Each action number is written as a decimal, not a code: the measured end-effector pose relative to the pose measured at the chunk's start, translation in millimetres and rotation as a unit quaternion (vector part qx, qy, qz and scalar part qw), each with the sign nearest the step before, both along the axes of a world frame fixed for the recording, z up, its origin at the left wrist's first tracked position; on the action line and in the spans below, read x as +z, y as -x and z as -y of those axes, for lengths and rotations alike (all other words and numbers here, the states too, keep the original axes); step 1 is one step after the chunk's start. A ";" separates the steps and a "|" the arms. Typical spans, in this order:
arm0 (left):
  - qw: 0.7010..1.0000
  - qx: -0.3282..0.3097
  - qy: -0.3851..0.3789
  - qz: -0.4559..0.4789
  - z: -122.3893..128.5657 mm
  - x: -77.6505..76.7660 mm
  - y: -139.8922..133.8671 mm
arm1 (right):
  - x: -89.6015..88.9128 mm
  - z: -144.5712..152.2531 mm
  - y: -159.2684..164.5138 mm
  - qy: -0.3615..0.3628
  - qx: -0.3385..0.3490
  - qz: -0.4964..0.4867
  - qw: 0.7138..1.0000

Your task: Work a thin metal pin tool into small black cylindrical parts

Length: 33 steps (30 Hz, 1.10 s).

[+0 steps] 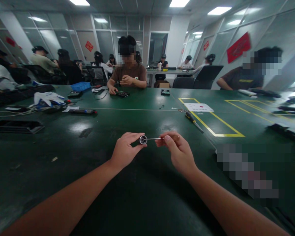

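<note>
Between the thumb and fingers of my left hand (124, 149) is a small round cylinder-like part (143, 140) with a silver rim and a dark inside; its open end faces me. My right hand (178, 149) is closed on a thin, straight metal rod (152, 139). Lying level, the rod points left, and its tip reaches the mouth of the round part. Whether the tip touches the inside is too small to tell. My right fingers hide the rod's other end. Both hands are held above the green table (137, 196).
Right of my hands lies a screwdriver (194, 122) near a yellow tape outline (229, 135) and a printed sheet (198, 107). A black tool (82, 111), gloves (49, 99) and a blue basket (81, 86) are at left. Across the table a person (129, 72) handles a dark device (122, 94).
</note>
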State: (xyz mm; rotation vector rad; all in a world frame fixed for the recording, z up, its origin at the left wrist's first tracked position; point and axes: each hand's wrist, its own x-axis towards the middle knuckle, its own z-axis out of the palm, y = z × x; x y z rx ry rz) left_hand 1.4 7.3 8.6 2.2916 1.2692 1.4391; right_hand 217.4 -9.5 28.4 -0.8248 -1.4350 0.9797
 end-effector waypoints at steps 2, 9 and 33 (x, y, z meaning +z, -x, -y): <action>1.000 0.001 -0.002 -0.001 0.0 0.3 -0.1 | 2.0 3.1 -1.0 -0.016 -0.014 0.039 0.999; 1.000 -0.004 -0.008 -0.006 -0.4 0.1 0.8 | 3.4 9.0 0.5 -0.035 -0.018 0.099 0.994; 1.000 -0.004 -0.015 -0.004 -0.4 1.3 1.4 | 7.0 13.2 1.2 -0.099 -0.071 0.174 0.977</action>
